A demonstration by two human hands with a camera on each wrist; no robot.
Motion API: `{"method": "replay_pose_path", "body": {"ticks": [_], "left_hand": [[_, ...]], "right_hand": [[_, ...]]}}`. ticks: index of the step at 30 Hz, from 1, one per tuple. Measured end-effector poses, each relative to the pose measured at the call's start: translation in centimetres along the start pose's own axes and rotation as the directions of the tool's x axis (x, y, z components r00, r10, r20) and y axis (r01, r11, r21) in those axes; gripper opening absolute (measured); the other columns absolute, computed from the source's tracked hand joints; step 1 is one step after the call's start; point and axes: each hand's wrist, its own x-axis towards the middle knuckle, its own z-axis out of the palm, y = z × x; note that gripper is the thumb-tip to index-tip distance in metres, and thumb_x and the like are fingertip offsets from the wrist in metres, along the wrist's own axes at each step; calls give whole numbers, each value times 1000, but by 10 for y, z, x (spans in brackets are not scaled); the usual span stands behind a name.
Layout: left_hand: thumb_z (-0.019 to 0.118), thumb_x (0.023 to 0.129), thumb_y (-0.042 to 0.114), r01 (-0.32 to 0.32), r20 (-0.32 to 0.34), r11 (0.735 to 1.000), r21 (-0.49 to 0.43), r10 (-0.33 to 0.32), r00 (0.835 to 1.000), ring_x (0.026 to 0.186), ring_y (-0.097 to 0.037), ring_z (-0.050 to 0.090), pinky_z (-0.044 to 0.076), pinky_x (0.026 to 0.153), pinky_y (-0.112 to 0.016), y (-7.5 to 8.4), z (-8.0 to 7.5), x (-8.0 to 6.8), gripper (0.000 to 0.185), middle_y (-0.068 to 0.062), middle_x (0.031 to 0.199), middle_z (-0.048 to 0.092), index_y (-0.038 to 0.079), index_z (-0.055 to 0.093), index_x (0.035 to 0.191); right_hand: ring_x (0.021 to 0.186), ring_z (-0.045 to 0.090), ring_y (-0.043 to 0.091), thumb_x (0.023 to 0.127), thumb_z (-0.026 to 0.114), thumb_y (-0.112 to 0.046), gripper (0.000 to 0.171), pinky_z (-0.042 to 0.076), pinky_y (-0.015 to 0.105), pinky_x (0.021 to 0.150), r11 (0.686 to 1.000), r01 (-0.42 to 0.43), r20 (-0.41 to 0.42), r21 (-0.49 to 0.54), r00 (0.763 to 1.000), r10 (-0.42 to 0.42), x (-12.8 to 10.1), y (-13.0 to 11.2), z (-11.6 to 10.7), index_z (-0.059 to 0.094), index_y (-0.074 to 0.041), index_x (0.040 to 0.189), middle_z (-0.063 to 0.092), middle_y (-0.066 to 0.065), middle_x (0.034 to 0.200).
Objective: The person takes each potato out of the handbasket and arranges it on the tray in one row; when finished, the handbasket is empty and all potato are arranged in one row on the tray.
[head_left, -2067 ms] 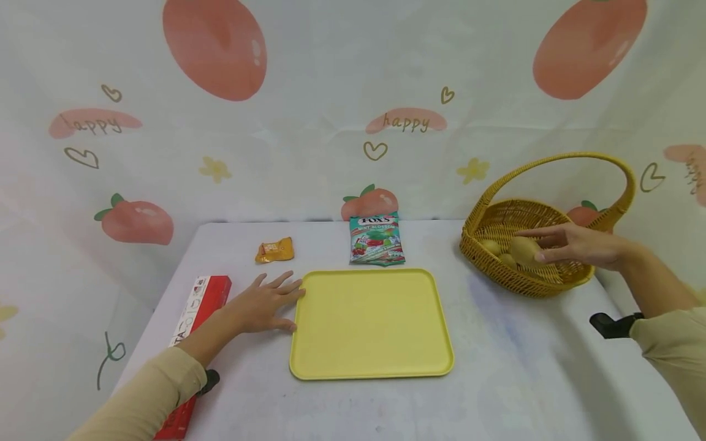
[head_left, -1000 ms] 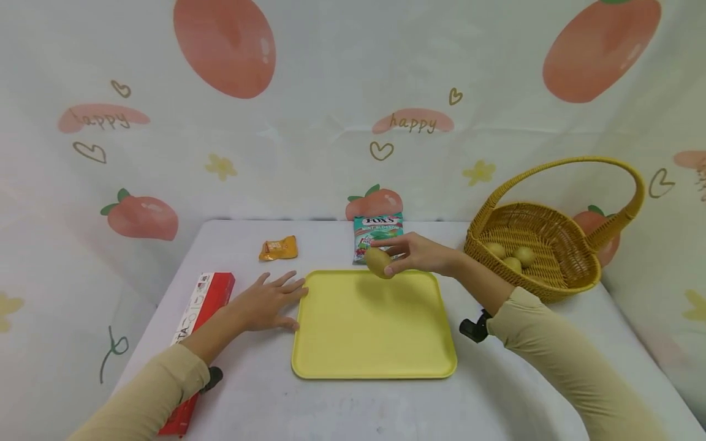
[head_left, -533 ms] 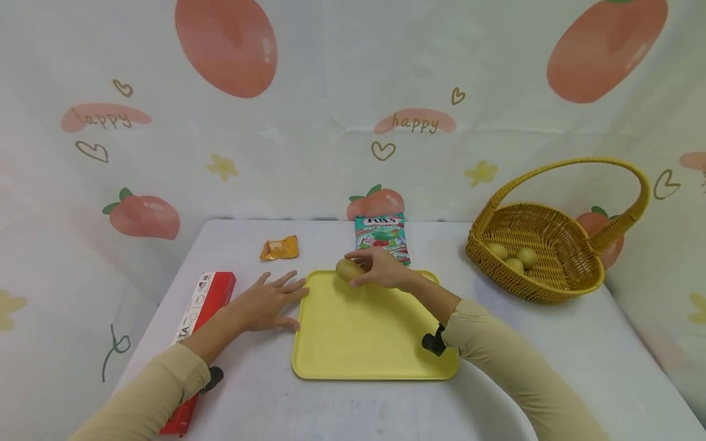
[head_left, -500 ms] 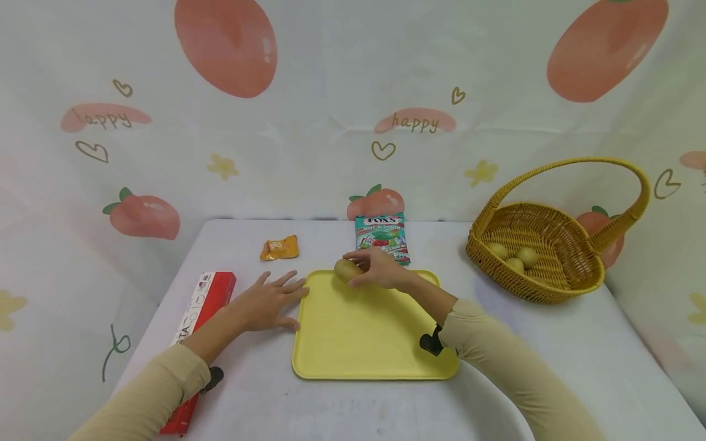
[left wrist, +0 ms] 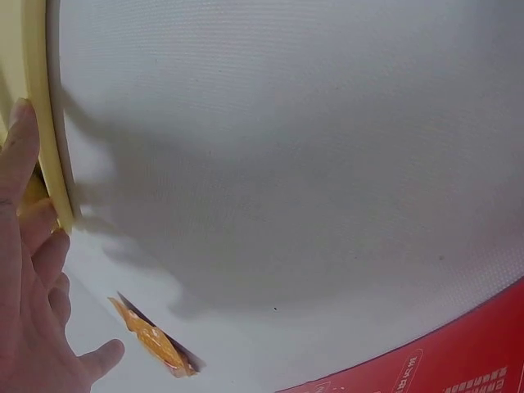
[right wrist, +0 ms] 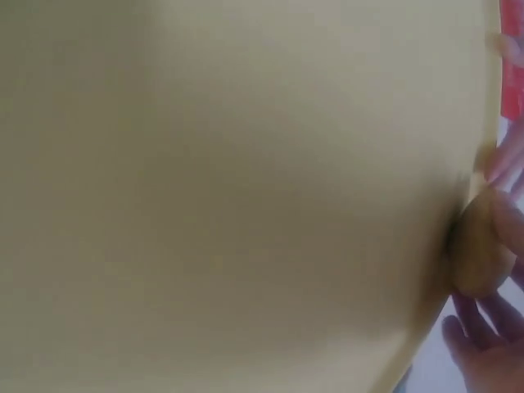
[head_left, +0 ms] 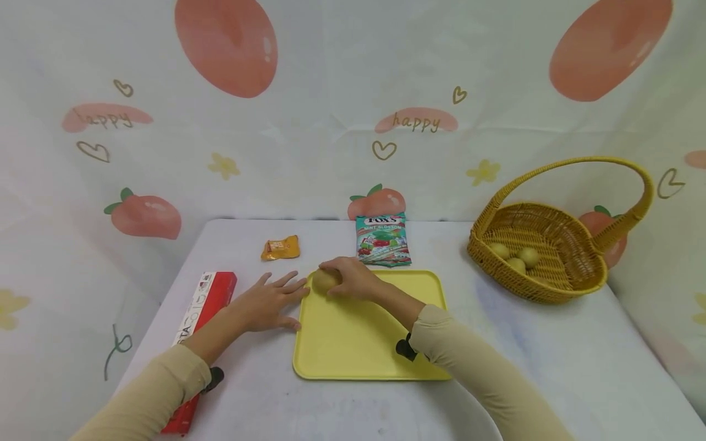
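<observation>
Kiwi (head_left: 324,280) pinched under right hand (head_left: 350,278) at tray (head_left: 380,343) far-left corner; left hand (head_left: 265,303) lay spread, touching tray's left rim

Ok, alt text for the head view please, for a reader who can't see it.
A right hand holds a kiwi at the far left corner of a yellow tray, while the left hand lies flat against the tray's left edge. To the right, a basket holds three more kiwis.
</observation>
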Motion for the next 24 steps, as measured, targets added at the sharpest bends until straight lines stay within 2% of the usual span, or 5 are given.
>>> {"method": "replay_pose_path", "body": {"ticks": [7,12,17,24], "left_hand": [[62,85,67,3,7,1000,6,-3,1000,149,-33,23,23,111,-69,0,0,2,84,-5,160,35,19,44,151],[63,85,66,-2,3,1000,2,2,1000,149,-34,24,24,110,-70,0,0,1,84,-6,159,36,18,45,151],[65,85,64,11,11,1000,-17,-11,1000,149,-35,23,24,110,-70,1,-2,0,83,-6,159,36,17,45,151],[65,85,63,5,8,1000,-19,-5,1000,149,-35,23,24,110,-70,2,-1,0,83,-7,159,36,17,45,151]], "right_hand": [[128,55,25,84,81,-12,59,41,39,110,999,41,31,-31,999,-40,-5,-6,-6,57,-2,137,62,10,135],[131,52,26,86,79,-12,59,41,39,110,994,109,55,-29,993,-107,-21,-3,-23,55,-1,139,59,11,139],[134,49,26,88,77,-13,59,41,42,109,997,82,100,8,992,-82,-51,-3,-61,54,-4,141,56,8,143],[126,57,26,83,82,-15,62,46,47,104,999,41,132,-20,991,-38,-107,12,-129,58,-13,140,61,4,137]]}}
